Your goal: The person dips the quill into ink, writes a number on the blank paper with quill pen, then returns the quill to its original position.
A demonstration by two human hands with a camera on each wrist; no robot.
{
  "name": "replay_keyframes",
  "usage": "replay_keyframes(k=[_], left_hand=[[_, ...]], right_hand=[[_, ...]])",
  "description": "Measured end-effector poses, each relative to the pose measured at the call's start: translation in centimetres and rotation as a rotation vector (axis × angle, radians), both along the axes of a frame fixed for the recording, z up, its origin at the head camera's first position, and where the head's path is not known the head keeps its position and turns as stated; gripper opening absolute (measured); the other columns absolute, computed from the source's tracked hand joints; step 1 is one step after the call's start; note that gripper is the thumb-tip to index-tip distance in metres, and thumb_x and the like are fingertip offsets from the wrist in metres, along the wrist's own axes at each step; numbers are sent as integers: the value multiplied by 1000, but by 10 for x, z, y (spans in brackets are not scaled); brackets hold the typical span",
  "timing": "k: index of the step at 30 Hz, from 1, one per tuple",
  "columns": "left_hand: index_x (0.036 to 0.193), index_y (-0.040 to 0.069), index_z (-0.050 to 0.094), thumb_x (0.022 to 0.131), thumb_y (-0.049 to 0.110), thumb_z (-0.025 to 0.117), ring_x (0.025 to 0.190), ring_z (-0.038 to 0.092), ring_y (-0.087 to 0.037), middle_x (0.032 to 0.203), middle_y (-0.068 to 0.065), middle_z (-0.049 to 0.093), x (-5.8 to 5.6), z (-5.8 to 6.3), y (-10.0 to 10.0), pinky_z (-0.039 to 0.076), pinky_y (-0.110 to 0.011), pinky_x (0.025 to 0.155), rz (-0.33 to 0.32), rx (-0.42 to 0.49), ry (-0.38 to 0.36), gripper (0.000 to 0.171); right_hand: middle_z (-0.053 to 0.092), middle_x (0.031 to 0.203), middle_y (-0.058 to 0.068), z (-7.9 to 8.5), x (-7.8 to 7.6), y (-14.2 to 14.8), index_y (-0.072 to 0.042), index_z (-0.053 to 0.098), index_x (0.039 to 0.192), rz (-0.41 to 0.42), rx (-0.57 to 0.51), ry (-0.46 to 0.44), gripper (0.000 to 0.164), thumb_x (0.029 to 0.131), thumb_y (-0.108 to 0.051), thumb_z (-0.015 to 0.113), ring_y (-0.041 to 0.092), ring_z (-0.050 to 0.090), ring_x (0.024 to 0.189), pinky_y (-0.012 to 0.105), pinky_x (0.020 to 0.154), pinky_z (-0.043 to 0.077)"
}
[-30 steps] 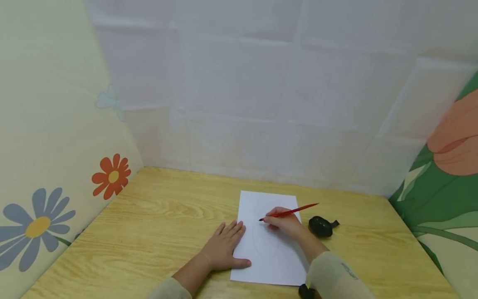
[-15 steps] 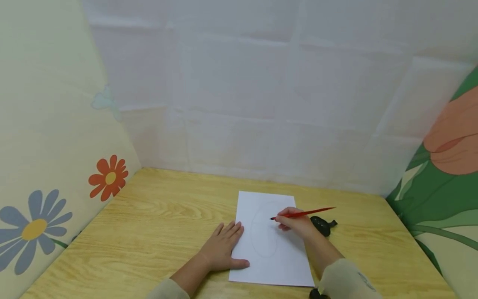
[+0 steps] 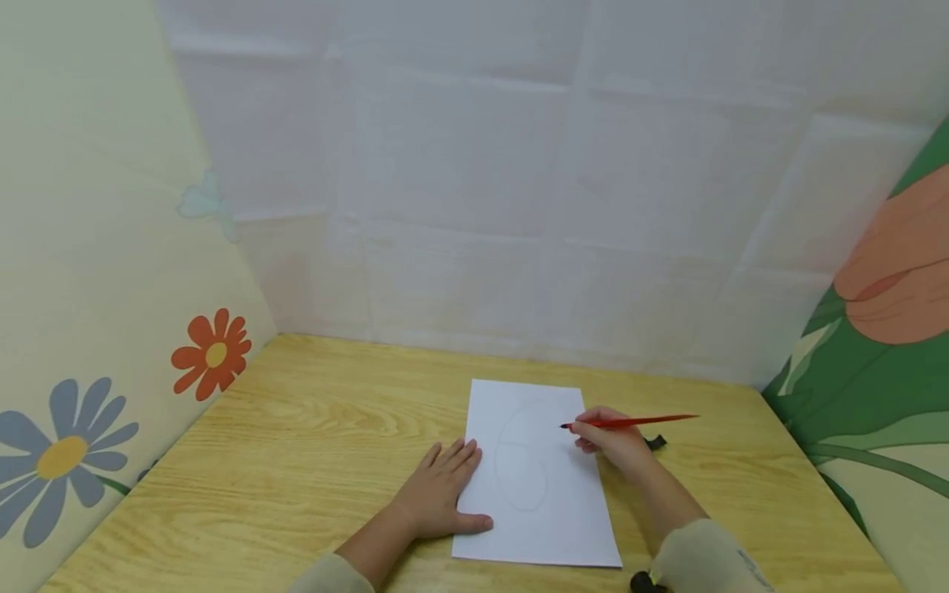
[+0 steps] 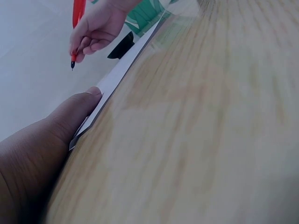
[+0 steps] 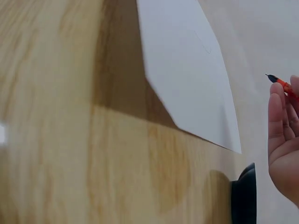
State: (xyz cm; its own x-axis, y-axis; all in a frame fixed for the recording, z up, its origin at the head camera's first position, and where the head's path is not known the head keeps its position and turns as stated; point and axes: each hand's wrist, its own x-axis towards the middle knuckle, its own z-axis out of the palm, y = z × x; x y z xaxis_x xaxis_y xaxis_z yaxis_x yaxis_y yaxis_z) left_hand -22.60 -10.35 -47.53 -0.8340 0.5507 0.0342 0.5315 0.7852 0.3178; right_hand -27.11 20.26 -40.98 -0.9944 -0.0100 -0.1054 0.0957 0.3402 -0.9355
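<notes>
My left hand [image 3: 441, 494] lies with straight, spread fingers on the left edge of a white sheet of paper [image 3: 534, 537]. Its thumb [image 4: 77, 105] rests along that edge in the left wrist view. Faint pencil-like lines [image 3: 498, 461] form a tall rounded outline on the sheet, with a short line across it. Over the paper's right edge, my right hand [image 3: 619, 445] pinches a slim red pen [image 3: 660, 419] between thumb and fingers. The pen's black tip [image 4: 73, 64] points left and is held off the paper.
Partly hidden behind the right hand is a black object [image 3: 656, 443], also seen in the right wrist view as a dark shape [image 5: 244, 198]. A second black item [image 3: 643, 583] lies by the right sleeve. White cloth [image 3: 460, 165] and flowered panels bound the wooden table [image 3: 311, 428].
My right hand has moved right with the pen, from the drawing's middle to the paper's right edge, uncovering more of the outline and covering most of the black object. The left hand stays on the sheet.
</notes>
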Motion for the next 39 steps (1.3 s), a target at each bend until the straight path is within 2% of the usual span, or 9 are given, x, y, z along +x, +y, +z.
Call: replay_keyframes(k=[5,10,14,21,31,39], left_hand=[[154,7,29,80,77,54,152,20,-27,163,-8,25,1,3,0,11,-54,123,-4,6,-3,105],[154,7,29,80,76,55,152,20,-27,163,-8,26,2,7,0,11,-53,123,-4,11,-5,104],[154,7,29,80,76,55,152,20,-27,163,-8,26,0,5,-1,11,-53,123,-3,8,4,105],[154,7,29,80,78,53,152,19,-27,163,-7,25,-1,2,-1,10,-53,123,-8,17,9,106],[154,7,29,80,78,52,152,20,-27,163,-8,26,1,5,-1,11,-54,123,-11,9,1,106],[154,6,29,81,77,54,152,20,-27,163,-9,26,3,7,-1,12,-54,123,-14,24,-5,105]], right_hand=[[74,85,-3,2,2,8,-4,68,96,-23,-8,5,23,86,-22,76,11,68,71,22,68,57],[71,79,-7,2,3,19,-2,68,95,-30,-63,23,16,87,-15,74,8,68,69,23,68,57],[70,79,-9,4,5,27,-2,66,95,-19,-89,37,11,90,-11,70,8,68,69,24,69,58],[70,80,-3,10,9,43,-2,66,97,-43,-87,29,11,91,-11,68,6,67,71,21,68,58],[68,78,-9,13,20,62,1,63,102,-71,-68,63,16,93,-12,66,5,66,72,22,69,58],[67,78,-11,14,29,76,1,60,101,-67,-82,98,10,94,-6,62,3,65,71,20,68,57]])
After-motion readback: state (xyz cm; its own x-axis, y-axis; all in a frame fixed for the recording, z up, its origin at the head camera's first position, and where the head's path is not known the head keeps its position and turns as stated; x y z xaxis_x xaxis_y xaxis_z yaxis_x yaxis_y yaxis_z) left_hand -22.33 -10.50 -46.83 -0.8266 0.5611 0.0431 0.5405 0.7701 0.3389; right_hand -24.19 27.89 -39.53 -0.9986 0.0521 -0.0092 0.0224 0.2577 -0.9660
